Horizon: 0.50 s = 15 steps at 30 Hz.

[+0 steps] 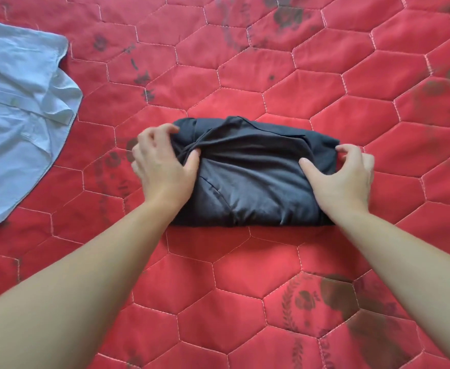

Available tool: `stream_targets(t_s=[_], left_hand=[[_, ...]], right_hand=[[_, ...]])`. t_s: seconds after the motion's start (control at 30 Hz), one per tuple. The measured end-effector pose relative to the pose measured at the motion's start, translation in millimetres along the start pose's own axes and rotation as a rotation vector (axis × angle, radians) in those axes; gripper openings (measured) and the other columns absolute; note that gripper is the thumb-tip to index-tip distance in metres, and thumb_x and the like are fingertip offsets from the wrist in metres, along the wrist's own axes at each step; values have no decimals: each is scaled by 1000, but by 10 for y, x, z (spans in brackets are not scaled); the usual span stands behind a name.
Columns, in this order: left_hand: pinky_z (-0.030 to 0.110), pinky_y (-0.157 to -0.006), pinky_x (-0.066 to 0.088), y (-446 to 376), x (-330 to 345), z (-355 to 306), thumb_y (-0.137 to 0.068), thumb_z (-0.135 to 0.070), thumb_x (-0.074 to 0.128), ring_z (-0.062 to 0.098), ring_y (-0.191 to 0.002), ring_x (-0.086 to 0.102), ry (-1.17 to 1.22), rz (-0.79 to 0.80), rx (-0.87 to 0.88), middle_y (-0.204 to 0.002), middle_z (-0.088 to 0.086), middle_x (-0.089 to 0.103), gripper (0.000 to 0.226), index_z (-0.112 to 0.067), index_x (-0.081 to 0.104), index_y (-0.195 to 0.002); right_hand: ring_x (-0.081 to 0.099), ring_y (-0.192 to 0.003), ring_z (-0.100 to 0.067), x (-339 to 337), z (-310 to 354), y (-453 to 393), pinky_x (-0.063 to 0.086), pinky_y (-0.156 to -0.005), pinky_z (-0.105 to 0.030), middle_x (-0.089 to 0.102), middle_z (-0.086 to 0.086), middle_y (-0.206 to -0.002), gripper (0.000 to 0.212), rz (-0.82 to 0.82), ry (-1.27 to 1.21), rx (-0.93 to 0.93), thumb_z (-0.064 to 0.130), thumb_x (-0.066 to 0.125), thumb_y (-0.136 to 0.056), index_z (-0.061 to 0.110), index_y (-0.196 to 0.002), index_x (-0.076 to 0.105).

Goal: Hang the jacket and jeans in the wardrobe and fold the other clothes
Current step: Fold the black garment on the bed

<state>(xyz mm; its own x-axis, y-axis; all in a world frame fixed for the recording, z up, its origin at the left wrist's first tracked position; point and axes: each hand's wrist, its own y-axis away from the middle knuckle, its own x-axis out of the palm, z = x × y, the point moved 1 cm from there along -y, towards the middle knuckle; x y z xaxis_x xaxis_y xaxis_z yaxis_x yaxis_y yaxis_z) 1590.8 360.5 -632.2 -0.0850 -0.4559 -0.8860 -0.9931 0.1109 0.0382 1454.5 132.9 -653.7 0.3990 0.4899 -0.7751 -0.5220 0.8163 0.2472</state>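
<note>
Nearest to the camera, two bare forearms reach fwd from the bottom corners over a red quilted bedcover w/ hexagon stitching and faded dark flower prints. Both hands are on a dark folded garment that lies approx. in the middle of the cover, as a compact rectangle w/ wrinkles on top. The left hand grasps the left end of the garment: thumb and fingers pinch a bunched fold of the cloth. The right hand grasps the right end: thumb lies on the top layer, fingers curl round the edge. Farther away, at the left edge of the view, a light blue shirt lies spread and crumpled on the cover, well apart from the dark garment
</note>
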Motion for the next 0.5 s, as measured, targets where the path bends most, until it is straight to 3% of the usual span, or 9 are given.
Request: stream_targets(t_s=[0.07, 0.13, 0.2, 0.27, 0.33, 0.5], left_hand=[[39, -91, 32, 143, -23, -219, -77, -26, 64, 28, -113, 46, -16, -59, 308, -123, 5, 52, 39, -23, 59, -115], [40, -87, 34, 332, 45, -421, -75, -29, 63, 28, -109, 52, 0, 42, 462, -117, 1, 59, 34, -25, 64, -109], [46, -97, 33, 479, 179, -500, -78, -44, 57, 29, -124, 46, -106, 224, 412, -133, 0, 53, 46, -31, 60, -122], [50, -112, 20, 554, 312, -437, -87, -59, 45, 26, -143, 24, -267, 366, 351, -157, 0, 28, 61, -39, 38, -144], [49, -117, 6, 559, 412, -353, -92, -62, 40, 22, -149, 9, -312, 420, 352, -164, -3, 8, 66, -41, 20, -152], [45, -119, 3, 536, 433, -365, -91, -56, 47, 17, -148, 10, -205, 413, 304, -162, -7, 13, 65, -40, 25, -150]], right_hand=[[50, -115, -22, -17, 39, 59, 37, -98, -32, 52, -6, -124, 72, 17, -19, 48, 53, 77, -72, 18, -129, 48], [53, -106, -20, -20, 94, 99, 38, -90, -30, 57, -3, -113, 74, 74, -59, 113, 53, 78, -70, 16, -127, 48], [54, -98, -17, 8, 135, 108, 38, -82, -27, 59, 1, -104, 70, 148, -121, 208, 53, 80, -69, 14, -121, 53], [59, -91, -15, 41, 155, 84, 41, -74, -27, 65, 2, -101, 59, 219, -219, 284, 50, 81, -69, 13, -110, 61], [64, -82, -14, 47, 177, 48, 48, -67, -29, 70, 0, -92, 44, 306, -299, 317, 44, 83, -69, 13, -97, 69], [66, -75, -14, -15, 228, 82, 50, -65, -26, 72, -1, -87, 24, 530, -322, 353, 32, 83, -73, 15, -84, 70]])
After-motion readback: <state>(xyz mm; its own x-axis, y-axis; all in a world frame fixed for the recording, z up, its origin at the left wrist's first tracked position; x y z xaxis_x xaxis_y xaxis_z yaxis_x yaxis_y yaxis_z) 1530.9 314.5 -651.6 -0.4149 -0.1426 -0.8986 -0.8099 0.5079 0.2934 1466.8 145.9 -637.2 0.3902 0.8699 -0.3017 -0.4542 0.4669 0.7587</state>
